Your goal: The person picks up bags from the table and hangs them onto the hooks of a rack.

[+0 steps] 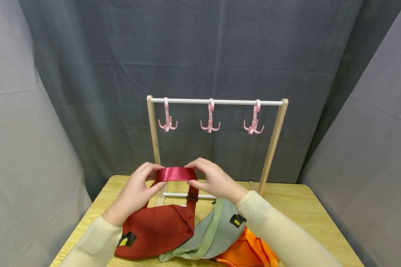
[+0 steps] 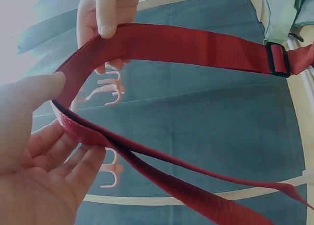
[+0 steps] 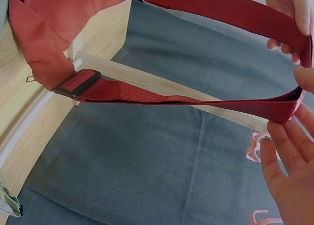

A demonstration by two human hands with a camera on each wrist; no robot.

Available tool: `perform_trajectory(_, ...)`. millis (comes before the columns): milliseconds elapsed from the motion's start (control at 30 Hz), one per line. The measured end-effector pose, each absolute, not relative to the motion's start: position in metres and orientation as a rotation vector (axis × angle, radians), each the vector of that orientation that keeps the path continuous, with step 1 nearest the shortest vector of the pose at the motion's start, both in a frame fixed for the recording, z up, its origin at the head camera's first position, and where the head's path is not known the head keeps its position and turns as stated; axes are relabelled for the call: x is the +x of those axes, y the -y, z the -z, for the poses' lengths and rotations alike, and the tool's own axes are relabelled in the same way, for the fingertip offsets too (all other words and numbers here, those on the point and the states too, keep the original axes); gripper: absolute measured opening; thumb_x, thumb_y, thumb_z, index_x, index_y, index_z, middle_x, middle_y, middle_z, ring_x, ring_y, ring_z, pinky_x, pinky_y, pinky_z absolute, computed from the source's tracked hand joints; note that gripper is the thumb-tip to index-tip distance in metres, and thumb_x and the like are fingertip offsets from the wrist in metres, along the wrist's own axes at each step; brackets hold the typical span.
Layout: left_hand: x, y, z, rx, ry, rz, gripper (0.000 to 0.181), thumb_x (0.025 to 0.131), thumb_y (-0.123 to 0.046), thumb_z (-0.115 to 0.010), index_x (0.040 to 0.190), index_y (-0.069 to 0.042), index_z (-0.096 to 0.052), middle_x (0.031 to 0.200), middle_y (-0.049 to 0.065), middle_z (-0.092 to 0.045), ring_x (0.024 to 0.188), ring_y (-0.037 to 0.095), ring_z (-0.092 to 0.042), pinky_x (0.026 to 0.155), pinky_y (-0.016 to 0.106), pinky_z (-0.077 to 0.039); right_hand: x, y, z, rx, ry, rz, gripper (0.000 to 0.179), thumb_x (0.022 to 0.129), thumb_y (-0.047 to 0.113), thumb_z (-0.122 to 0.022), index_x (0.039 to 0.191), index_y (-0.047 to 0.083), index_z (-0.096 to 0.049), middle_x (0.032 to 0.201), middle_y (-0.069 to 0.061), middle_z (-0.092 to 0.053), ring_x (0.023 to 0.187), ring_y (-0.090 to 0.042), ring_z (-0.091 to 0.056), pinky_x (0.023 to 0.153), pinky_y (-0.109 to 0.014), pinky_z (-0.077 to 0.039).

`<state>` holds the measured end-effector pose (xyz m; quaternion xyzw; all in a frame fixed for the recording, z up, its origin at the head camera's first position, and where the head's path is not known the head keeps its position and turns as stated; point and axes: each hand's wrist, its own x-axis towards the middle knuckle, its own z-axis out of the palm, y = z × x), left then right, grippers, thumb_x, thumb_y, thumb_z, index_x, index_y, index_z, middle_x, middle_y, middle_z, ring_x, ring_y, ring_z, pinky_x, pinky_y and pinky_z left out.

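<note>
Both hands hold up the red strap [image 1: 175, 174] of a red waist bag [image 1: 160, 230], whose body lies on the table below. My left hand [image 1: 136, 191] pinches the strap at its left bend, thumb on one side and fingers on the other. At the right bend my right hand [image 1: 217, 180] pinches it the same way. Between the hands the strap stretches in a short flat span. A black slider buckle [image 2: 278, 60] sits on the strap toward the bag, as the left wrist view shows. In the right wrist view the strap [image 3: 225, 14] forms a long loop.
Behind the hands stands a wooden rack with a white bar [image 1: 234, 102]. Three pink hooks, left [image 1: 167, 118], middle [image 1: 210, 118] and right [image 1: 254, 120], hang from it. A grey-green bag [image 1: 225, 230] and an orange bag [image 1: 244, 250] lie right of the red one on the wooden table [image 1: 297, 211].
</note>
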<state>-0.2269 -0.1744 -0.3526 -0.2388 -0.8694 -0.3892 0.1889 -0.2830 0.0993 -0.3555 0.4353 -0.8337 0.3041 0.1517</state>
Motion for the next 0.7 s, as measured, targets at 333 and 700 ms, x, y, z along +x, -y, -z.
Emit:
perform_trajectory(333, -0.228, 0.172, 0.343, -0.685, 2.431, 1.082, 0.042, 0.087, -0.010, -0.083, 0.125, -0.010, -0.066, 0.113, 0.001, -0.064, 0.102, 0.016, -0.064, 0.093, 0.041, -0.059, -0.284, -0.100, 0.353, 1.229, 2.381, -0.910, 0.039, 0.093, 0.018, -0.078, 0.129, 0.016, -0.064, 0.118, 0.005, -0.066, 0.104, -0.009, -0.060, 0.091, -0.029, -0.056)
perform_trajectory(700, -0.228, 0.171, 0.336, -0.652, 2.445, 1.091, 0.042, 0.088, -0.013, -0.083, 0.126, -0.011, -0.066, 0.114, 0.002, -0.064, 0.099, 0.017, -0.065, 0.091, 0.042, -0.060, -0.285, -0.099, 0.348, 1.214, 2.374, -0.897, 0.040, 0.092, 0.020, -0.079, 0.129, 0.017, -0.064, 0.118, 0.005, -0.067, 0.103, -0.008, -0.060, 0.090, -0.030, -0.056)
